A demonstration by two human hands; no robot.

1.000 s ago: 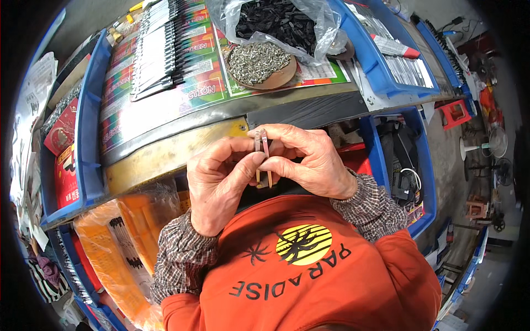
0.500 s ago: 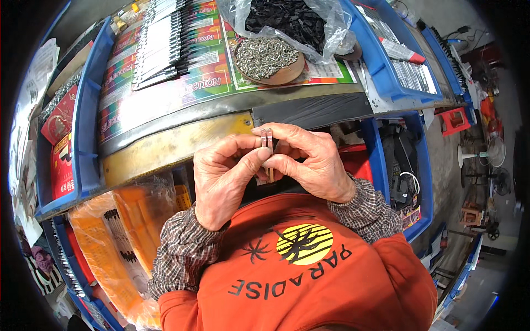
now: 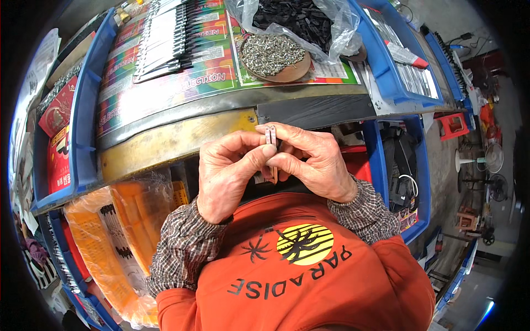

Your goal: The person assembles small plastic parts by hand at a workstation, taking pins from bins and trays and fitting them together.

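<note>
Between both hands, in front of the bench edge, is a narrow shiny metal piece [image 3: 270, 135] with two parallel arms. It points upward; its lower part is mostly hidden by the fingers. My left hand [image 3: 229, 174] pinches it from the left with thumb and forefinger. From the right, my right hand [image 3: 309, 160] closes on the same piece, its forefinger at the top and thumb lower down. Above the hands, a round brown dish [image 3: 287, 74] on the bench holds a heap of small silvery pins [image 3: 271, 54].
Behind the dish lies a clear plastic bag [image 3: 345, 36] of black pieces [image 3: 295, 21]. Rows of flat pale strips with dark ends [image 3: 160, 44] lie at left. Blue bins [image 3: 85, 127] flank the bench. Below it are orange crates in plastic [image 3: 94, 243] and a blue drawer [image 3: 422, 182].
The view has shifted slightly. Both hands keep their pinch on the metal piece, with only a very small change in finger position.
</note>
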